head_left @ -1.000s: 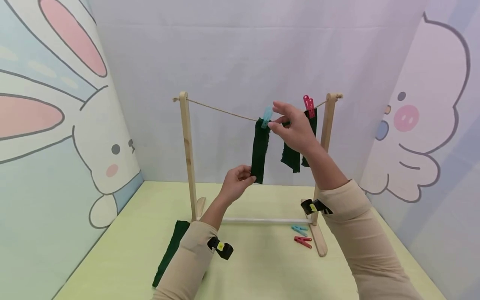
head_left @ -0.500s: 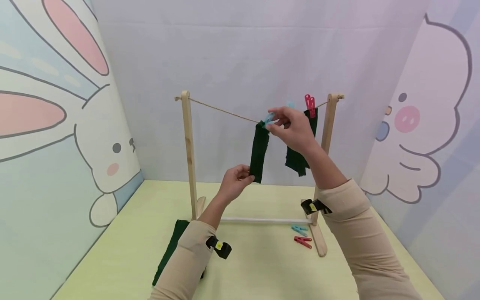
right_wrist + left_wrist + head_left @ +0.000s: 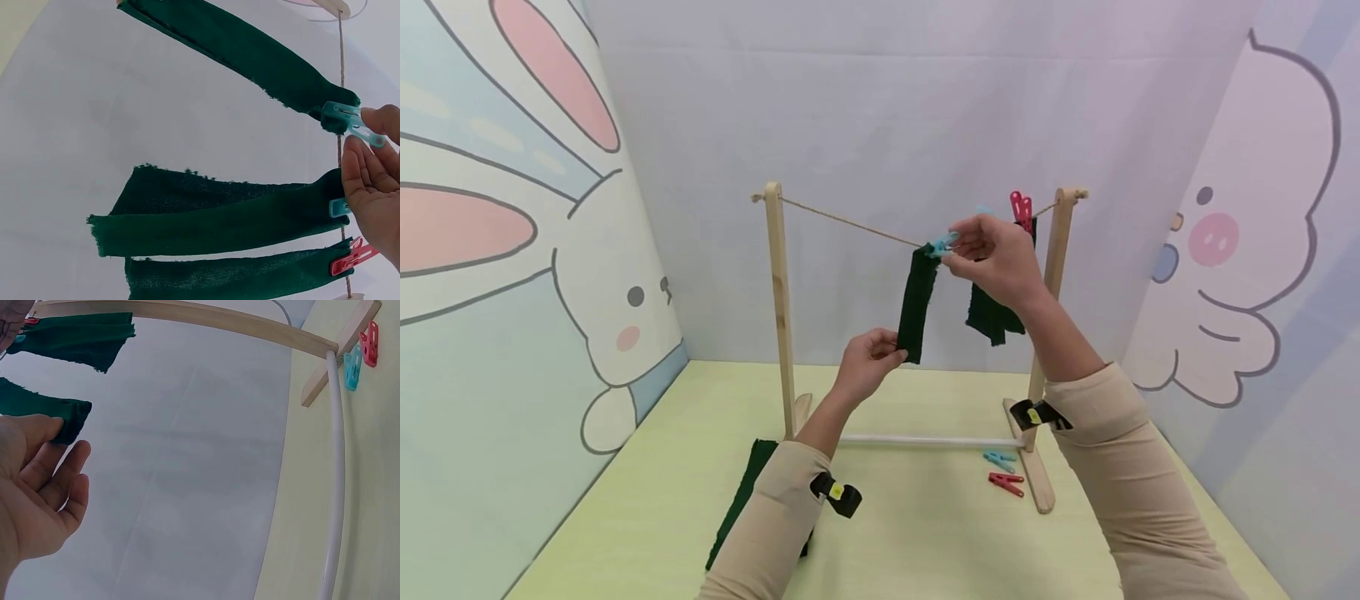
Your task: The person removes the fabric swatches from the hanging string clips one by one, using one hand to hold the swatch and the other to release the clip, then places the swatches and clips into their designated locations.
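In the head view, a dark green cloth strip [image 3: 917, 304] hangs folded over the rope [image 3: 850, 222]. My left hand [image 3: 867, 364] pinches its lower end between thumb and fingers, as the left wrist view also shows. At the top of the strip sits a light blue clothespin [image 3: 340, 114], clipped on cloth and rope. My right hand [image 3: 996, 254] holds this clothespin by its handles, which tilt to the right. More green cloth [image 3: 219, 231] hangs to the right, partly behind the right hand, with another blue clothespin [image 3: 339, 207] and red clothespins [image 3: 1021, 210] on it.
Two wooden posts [image 3: 778, 308] carry the rope, joined low down by a white bar [image 3: 925, 442]. A blue clothespin [image 3: 1000, 460] and a red clothespin [image 3: 1006, 483] lie by the right foot. Green cloth [image 3: 745, 500] lies on the table, partly under the left forearm.
The right hand, earlier with fingertips beside the upright blue clothespin, now grips its handles, and the clothespin leans right. The left hand has shifted slightly left with the cloth's lower end.
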The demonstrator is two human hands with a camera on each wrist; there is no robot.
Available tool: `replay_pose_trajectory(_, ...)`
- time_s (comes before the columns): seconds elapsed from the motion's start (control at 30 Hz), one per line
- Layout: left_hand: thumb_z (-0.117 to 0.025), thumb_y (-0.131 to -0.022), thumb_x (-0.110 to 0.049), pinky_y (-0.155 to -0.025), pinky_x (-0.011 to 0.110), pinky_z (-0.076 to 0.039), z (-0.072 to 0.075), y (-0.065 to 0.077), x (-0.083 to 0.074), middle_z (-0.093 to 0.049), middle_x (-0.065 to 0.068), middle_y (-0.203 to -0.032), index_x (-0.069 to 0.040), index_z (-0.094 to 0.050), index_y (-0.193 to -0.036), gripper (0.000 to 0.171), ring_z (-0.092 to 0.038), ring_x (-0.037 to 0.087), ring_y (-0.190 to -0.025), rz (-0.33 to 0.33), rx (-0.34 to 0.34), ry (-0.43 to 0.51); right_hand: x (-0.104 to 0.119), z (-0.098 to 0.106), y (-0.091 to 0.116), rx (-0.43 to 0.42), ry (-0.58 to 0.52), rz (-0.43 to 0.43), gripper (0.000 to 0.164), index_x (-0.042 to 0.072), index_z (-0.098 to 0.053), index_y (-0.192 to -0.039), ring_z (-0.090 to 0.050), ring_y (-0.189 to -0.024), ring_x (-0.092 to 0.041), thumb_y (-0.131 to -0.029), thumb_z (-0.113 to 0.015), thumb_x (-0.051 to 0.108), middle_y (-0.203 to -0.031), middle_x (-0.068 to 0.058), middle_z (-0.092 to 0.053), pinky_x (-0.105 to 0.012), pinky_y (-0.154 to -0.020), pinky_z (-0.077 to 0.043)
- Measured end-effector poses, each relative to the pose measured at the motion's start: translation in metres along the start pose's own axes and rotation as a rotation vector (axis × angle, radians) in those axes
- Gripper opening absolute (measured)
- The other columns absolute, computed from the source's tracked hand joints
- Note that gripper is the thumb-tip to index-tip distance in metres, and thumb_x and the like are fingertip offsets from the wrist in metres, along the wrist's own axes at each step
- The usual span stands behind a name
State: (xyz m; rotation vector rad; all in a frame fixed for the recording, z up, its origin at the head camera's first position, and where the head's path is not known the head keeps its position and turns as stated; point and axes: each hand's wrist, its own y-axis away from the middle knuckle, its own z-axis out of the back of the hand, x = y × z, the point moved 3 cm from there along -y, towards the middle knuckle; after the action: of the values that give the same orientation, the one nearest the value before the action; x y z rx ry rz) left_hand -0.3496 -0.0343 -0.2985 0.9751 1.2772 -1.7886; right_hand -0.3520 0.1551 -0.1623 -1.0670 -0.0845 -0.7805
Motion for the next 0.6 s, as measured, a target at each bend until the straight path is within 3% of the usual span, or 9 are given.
replay_pose_trajectory(0.23,-0.062,-0.085,0.005,-0.072,0.028,-0.048,0.000,0.000,0.000,-0.065,0.023,-0.089,0.012,-0.059,-0.099,0.016,-0.061,0.022,-0.080,0.017,-0.006,0.011,-0.001,0.003,0.001,-0.043,0.025,0.028,0.019,-0.005,-0.067,-0.093,-0.064,-0.070,-0.020,-0.080,-0.074,0.007,-0.079,-0.013,-0.066,-0.017,-0.070,-0.048)
replay_pose_trajectory(0.47,-0.066,-0.084,0.000,-0.073,0.028,-0.049,-0.001,-0.012,0.035,-0.067,0.018,-0.089,0.008,-0.062,-0.100,0.019,-0.061,0.018,-0.080,0.034,-0.012,0.039,-0.003,0.004,0.003,-0.082,0.023,0.036,0.016,-0.006,-0.069,-0.089,-0.064,-0.068,-0.023,-0.079,-0.074,0.004,-0.080,-0.014,-0.068,-0.015,-0.066,-0.046)
replay_pose_trajectory(0.6,-0.066,-0.084,0.000,-0.072,0.028,-0.049,-0.001,-0.012,0.040,-0.068,0.014,-0.086,0.006,-0.062,-0.099,0.017,-0.061,0.017,-0.078,0.030,-0.023,0.051,-0.003,0.005,0.003,-0.129,0.019,0.009,0.015,-0.006,-0.070,-0.090,-0.064,-0.068,-0.017,-0.080,-0.073,0.006,-0.083,-0.014,-0.068,-0.015,-0.066,-0.046)
